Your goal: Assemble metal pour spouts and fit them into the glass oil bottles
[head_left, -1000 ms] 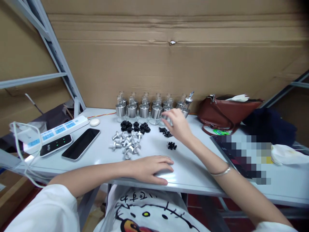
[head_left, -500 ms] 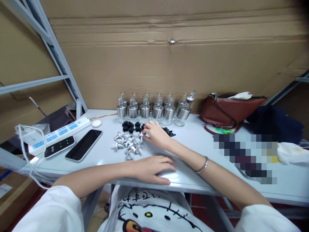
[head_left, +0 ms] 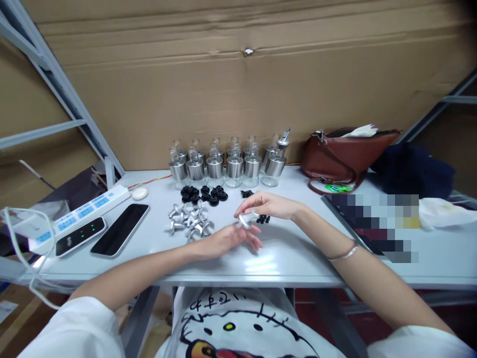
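Observation:
My right hand (head_left: 274,205) pinches a silver flanged spout piece (head_left: 244,221) above the front of the table. Just below it is my left hand (head_left: 234,237), fingers spread and partly turned up; whether it touches the piece is hard to make out. To the left lies a heap of similar silver spout pieces (head_left: 191,219). Behind the heap are several black ring-shaped stoppers (head_left: 204,194). Small black parts (head_left: 246,194) lie farther right, and tiny black pieces (head_left: 264,219) show beneath my right hand.
Steel-sleeved glass bottles (head_left: 234,166) stand in rows at the back; the rightmost carries a pourer (head_left: 283,139). On the left lie a phone (head_left: 121,229), a black device (head_left: 81,237) and a power strip (head_left: 85,214). A brown bag (head_left: 343,156) and a white cloth (head_left: 443,213) are on the right.
My right hand has moved from the black stoppers toward the right front and now holds a silver spout piece. My left hand has risen off the table toward it. The view has shifted slightly.

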Demonstrator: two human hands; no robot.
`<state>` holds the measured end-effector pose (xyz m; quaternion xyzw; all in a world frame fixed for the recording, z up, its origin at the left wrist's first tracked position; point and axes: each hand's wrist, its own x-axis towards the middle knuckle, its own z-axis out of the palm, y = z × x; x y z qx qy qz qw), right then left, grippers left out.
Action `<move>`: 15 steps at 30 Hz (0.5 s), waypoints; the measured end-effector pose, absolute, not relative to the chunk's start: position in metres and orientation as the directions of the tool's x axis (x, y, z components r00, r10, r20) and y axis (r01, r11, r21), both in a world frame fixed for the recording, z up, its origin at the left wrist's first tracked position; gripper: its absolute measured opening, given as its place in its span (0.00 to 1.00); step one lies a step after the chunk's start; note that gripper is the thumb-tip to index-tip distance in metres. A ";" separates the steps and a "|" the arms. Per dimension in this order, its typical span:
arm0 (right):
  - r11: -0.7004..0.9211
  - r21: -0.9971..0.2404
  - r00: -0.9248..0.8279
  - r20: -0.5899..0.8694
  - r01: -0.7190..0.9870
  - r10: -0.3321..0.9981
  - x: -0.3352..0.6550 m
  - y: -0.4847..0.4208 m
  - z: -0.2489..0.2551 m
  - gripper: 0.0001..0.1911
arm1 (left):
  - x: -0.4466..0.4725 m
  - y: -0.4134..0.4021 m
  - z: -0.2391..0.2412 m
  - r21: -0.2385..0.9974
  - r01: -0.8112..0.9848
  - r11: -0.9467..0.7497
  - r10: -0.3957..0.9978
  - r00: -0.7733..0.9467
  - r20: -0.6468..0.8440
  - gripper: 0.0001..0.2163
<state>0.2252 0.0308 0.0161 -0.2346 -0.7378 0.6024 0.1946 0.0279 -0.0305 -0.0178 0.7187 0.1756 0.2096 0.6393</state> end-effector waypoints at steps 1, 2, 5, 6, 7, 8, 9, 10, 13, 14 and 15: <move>0.160 -0.981 -0.827 -0.001 0.110 0.562 0.225 0.030 0.017 0.12 | 0.028 -0.030 -0.019 0.996 -0.023 -0.084 0.532 0.844 0.065 0.35; 0.162 -0.980 -0.838 -0.006 0.113 0.546 0.224 0.029 0.018 0.12 | 0.029 -0.030 -0.020 0.998 -0.010 -0.061 0.546 0.837 0.042 0.36; 0.203 -0.971 -0.857 -0.003 0.125 0.515 0.221 0.027 0.018 0.12 | 0.030 -0.031 -0.020 0.997 0.053 -0.059 0.579 0.815 -0.009 0.36; 0.225 -0.966 -0.860 0.004 0.129 0.509 0.220 0.026 0.017 0.12 | 0.031 -0.032 -0.019 0.996 0.066 -0.065 0.583 0.812 -0.015 0.36; 0.250 -0.959 -0.859 0.017 0.130 0.511 0.218 0.026 0.016 0.12 | 0.031 -0.033 -0.018 0.995 0.071 -0.067 0.581 0.813 -0.019 0.35; 0.276 -0.952 -0.851 0.034 0.132 0.524 0.217 0.026 0.015 0.12 | 0.031 -0.034 -0.018 0.995 0.074 -0.062 0.576 0.817 -0.025 0.34; 0.300 -0.944 -0.833 0.053 0.138 0.550 0.216 0.026 0.013 0.11 | 0.031 -0.035 -0.017 0.996 0.073 -0.055 0.572 0.820 -0.029 0.34; 0.320 -0.936 -0.806 0.073 0.148 0.587 0.215 0.026 0.013 0.11 | 0.032 -0.036 -0.017 0.996 0.071 -0.046 0.577 0.816 -0.032 0.34; 0.348 -0.923 -0.718 0.130 0.164 0.684 0.216 0.027 0.014 0.19 | 0.033 -0.035 -0.019 0.998 0.050 -0.029 0.637 0.770 -0.021 0.34; 0.349 -0.923 -0.713 0.136 0.161 0.688 0.217 0.027 0.015 0.23 | 0.033 -0.035 -0.020 0.999 0.043 -0.025 0.661 0.751 -0.016 0.34; 0.348 -0.924 -0.722 0.132 0.159 0.679 0.218 0.027 0.016 0.25 | 0.033 -0.034 -0.021 0.999 0.037 -0.020 0.680 0.733 -0.013 0.34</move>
